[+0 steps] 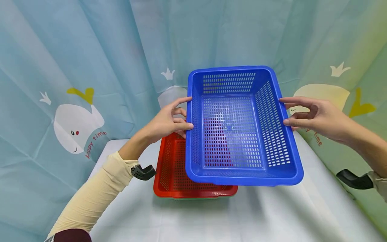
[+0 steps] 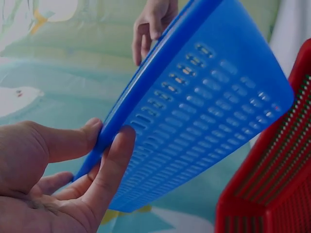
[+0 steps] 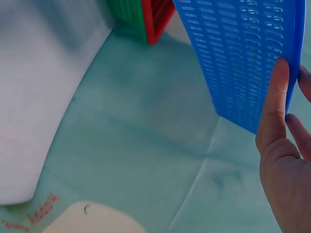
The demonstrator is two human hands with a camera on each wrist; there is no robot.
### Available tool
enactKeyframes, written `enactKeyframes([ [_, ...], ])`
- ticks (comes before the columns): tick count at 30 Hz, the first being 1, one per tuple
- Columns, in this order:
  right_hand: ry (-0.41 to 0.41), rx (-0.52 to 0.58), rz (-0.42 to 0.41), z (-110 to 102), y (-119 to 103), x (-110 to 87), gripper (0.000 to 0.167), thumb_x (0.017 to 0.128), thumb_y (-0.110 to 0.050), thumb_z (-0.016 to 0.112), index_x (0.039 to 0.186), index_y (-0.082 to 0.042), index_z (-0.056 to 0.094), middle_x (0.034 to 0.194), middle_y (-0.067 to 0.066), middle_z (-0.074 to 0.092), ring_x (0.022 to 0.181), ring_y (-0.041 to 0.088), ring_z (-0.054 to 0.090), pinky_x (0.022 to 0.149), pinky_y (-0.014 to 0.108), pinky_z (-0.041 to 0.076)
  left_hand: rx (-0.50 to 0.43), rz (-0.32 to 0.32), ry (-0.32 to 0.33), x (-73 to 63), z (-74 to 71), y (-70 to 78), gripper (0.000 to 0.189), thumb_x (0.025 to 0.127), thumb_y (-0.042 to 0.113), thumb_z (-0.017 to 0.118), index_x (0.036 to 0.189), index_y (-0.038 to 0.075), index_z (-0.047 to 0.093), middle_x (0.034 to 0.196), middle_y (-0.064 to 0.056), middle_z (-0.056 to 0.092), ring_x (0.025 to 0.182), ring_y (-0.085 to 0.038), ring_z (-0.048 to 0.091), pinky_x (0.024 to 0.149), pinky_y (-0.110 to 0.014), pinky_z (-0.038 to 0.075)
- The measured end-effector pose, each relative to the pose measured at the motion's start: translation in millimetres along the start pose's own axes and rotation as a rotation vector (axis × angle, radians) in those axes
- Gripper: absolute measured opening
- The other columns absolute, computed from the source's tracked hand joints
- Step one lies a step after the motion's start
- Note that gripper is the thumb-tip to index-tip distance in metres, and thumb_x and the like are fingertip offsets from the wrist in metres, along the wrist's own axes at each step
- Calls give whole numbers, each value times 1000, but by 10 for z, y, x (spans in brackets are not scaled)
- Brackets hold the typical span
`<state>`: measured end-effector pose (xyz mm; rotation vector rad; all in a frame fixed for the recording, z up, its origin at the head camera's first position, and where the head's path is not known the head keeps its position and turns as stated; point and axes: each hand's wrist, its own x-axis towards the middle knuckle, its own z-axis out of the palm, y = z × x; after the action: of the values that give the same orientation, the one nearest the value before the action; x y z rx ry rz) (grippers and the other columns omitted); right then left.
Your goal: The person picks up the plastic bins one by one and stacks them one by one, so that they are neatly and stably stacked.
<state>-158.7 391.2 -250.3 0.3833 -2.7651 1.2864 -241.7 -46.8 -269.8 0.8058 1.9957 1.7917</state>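
Note:
A blue plastic basket (image 1: pixel 229 131) with slotted walls hangs in the air, its open side tilted toward the head camera. My left hand (image 1: pixel 167 121) pinches its left rim between thumb and fingers, as the left wrist view also shows on the basket's rim (image 2: pixel 116 114). On the opposite side, my right hand (image 1: pixel 317 114) grips the right rim; in the right wrist view its fingers lie along the basket's outer wall (image 3: pixel 243 53). Below and behind, partly hidden by the blue one, a red basket (image 1: pixel 169 194) sits on the table.
Green shows under the red basket, and the right wrist view has a green basket wall (image 3: pixel 127 19) beside it. The white table (image 1: pixel 196 222) meets a pale blue-green curtain (image 1: pixel 121 67) printed with whales at the back and sides.

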Motion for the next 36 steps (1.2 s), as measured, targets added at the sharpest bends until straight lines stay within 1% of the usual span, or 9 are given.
enactKeyframes([
  [3,3,-1,2,5,-80,-6,61,94,-5,75,150,-12,52,127,1,61,91,18,75,76,24,61,-12,16,-20,1,-44,-18,85,90,-10,72,161,16,32,107,-16,49,78,-25,72,71,-50,63],
  [6,13,-20,22,16,-161,-25,62,94,-8,76,150,-13,52,126,1,62,90,19,75,76,25,61,-13,27,-38,2,-83,-39,84,91,-9,72,161,17,32,109,-17,50,79,-25,73,73,-50,63],
  [10,-8,16,41,141,-258,33,61,94,-13,77,150,-16,52,130,5,61,93,20,75,79,26,61,18,-3,-28,-148,-208,-41,83,92,-4,72,161,20,31,111,-17,49,81,-26,73,75,-48,63],
  [15,-42,68,26,264,-327,89,60,93,-13,78,148,-15,54,128,8,62,92,24,75,81,29,62,35,-41,-23,-312,-328,-51,84,92,-2,74,161,22,31,115,-17,49,83,-28,74,76,-51,63],
  [21,-81,135,30,378,-359,121,60,93,-14,78,148,-13,53,129,12,61,93,28,75,83,32,62,22,-59,-26,-430,-415,-81,86,92,-3,74,161,20,29,115,-18,50,83,-27,74,75,-53,62],
  [29,-94,187,34,349,-428,98,61,93,-11,78,148,-9,52,128,14,60,92,30,75,84,35,62,9,-60,-35,-461,-437,-39,86,91,-3,74,161,19,29,115,-20,50,84,-29,74,76,-53,62],
  [36,-128,193,11,325,-449,115,63,95,-12,76,151,-3,48,128,19,59,89,30,76,83,36,62,6,-81,-39,-437,-439,-20,88,91,-2,75,162,17,27,114,-19,52,82,-29,74,76,-52,62],
])
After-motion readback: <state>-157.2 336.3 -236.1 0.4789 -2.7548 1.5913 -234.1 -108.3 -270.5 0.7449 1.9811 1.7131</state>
